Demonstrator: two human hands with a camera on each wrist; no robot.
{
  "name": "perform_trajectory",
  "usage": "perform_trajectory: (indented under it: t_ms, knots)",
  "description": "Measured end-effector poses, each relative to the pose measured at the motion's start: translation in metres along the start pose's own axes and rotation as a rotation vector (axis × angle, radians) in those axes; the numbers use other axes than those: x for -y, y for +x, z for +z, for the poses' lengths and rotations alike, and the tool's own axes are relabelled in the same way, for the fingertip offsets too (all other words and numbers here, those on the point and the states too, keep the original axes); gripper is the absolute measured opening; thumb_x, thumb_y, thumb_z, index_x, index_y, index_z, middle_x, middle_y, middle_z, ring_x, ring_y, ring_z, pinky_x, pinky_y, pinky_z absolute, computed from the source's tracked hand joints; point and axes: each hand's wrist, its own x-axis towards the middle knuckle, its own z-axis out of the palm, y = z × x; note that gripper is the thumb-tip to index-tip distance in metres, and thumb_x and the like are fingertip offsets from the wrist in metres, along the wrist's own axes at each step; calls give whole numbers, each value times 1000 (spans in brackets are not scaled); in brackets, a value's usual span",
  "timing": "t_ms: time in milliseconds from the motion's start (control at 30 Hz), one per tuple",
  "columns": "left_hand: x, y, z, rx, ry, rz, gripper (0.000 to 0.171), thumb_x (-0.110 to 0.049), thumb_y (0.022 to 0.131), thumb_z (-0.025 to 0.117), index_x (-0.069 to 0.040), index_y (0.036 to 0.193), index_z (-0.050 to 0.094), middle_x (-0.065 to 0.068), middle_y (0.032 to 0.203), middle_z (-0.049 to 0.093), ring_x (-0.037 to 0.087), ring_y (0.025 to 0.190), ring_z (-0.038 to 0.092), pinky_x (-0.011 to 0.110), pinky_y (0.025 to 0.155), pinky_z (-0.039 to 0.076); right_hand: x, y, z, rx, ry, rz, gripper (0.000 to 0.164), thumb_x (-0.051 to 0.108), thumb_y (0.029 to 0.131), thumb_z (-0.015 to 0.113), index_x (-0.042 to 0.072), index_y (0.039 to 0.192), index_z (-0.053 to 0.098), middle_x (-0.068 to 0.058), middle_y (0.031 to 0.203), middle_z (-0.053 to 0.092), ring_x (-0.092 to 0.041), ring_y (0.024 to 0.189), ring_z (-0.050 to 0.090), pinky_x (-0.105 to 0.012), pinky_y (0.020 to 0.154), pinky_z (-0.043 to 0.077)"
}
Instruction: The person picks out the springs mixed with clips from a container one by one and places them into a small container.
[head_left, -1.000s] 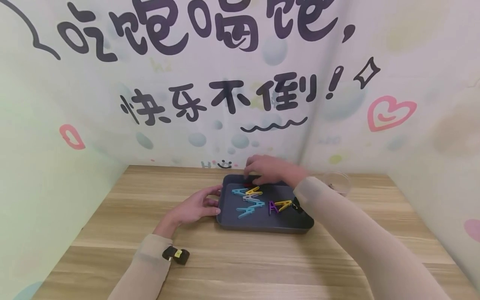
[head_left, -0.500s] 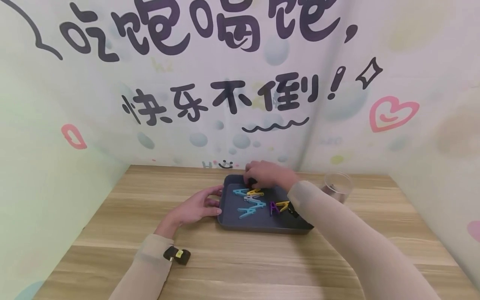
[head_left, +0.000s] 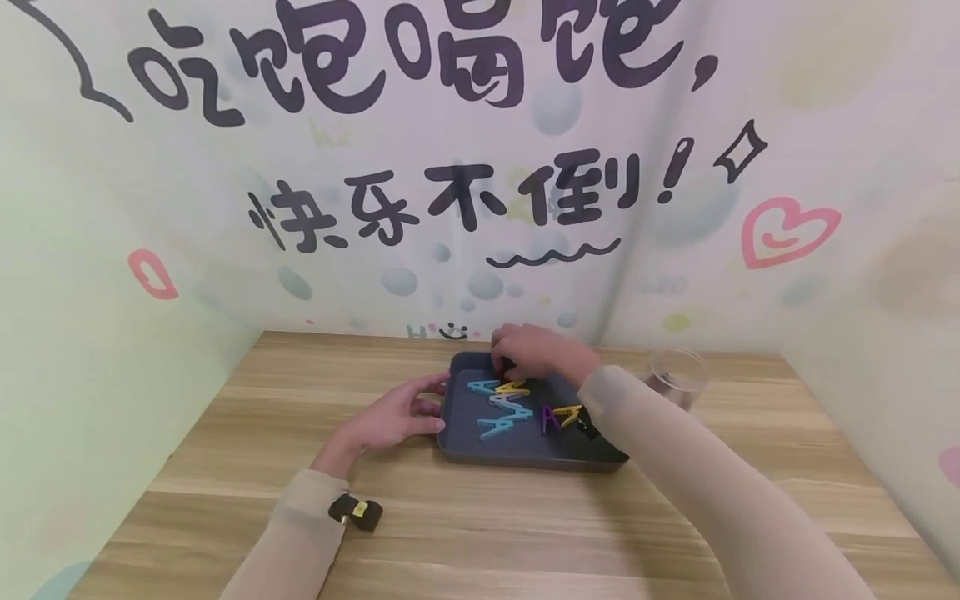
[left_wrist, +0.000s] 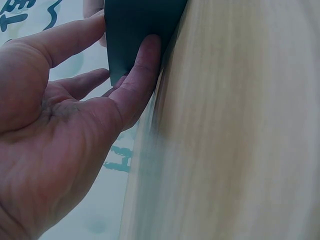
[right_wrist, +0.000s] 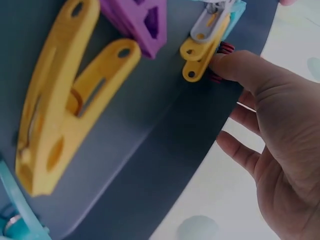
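My left hand [head_left: 390, 414] rests against the left side of a dark grey tray [head_left: 525, 457]. In the left wrist view its extended fingers touch the tray's outer wall [left_wrist: 135, 30]. At the tray's back left, my right hand [head_left: 528, 350] reaches over the rim. Its thumb presses a dark red clothespin [right_wrist: 227, 47] against the inner wall, the other fingers lying beyond the rim. Most of that clothespin is hidden. Around it in the tray lie a light blue clothespin [head_left: 483, 387], a yellow clothespin [right_wrist: 57, 100], a purple clothespin [head_left: 551, 419] and several others.
Behind my right forearm stands a clear plastic tub [head_left: 678, 375] with something dark inside. The wooden table [head_left: 480, 533] meets a printed cloth wall [head_left: 360, 283] just behind the tray. More cloth walls rise at both sides.
My right hand has come down and its fingers have closed in on the red clothespin, which was partly visible before. The left hand has stayed at the tray; the head view has shifted slightly.
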Motion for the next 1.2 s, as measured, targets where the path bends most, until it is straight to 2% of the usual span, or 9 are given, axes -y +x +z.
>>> perform_trajectory:
  t_ms: [267,600,933,1200]
  knots:
    - [-3,0,1,-6,20,-5,75,-2,103,68,5,165,25,29,156,42,43,133,58,44,106,55,-3,-13,-6,-66,17,7,10,21,92,83,23,101,77,3,120,64,-17,106,58,-35,94,54]
    - [-2,0,1,-4,16,10,75,0,102,67,7,164,25,31,156,42,45,134,58,44,106,55,-7,-38,-19,-119,-18,-22,11,23,94,81,23,104,77,5,113,64,-15,103,57,-32,94,54]
    - [-4,-1,3,-13,14,-4,76,-2,102,68,5,165,26,29,156,43,43,134,58,44,107,55,-9,-63,-30,-154,9,-23,12,20,93,81,19,105,79,-4,111,71,-18,98,61,-36,91,56]
    - [-2,0,3,-2,26,15,76,-3,103,68,7,164,25,31,155,43,44,134,58,43,106,55,-10,-85,-38,-214,4,-43,13,17,91,82,17,103,79,2,106,69,-18,96,61,-36,89,57]
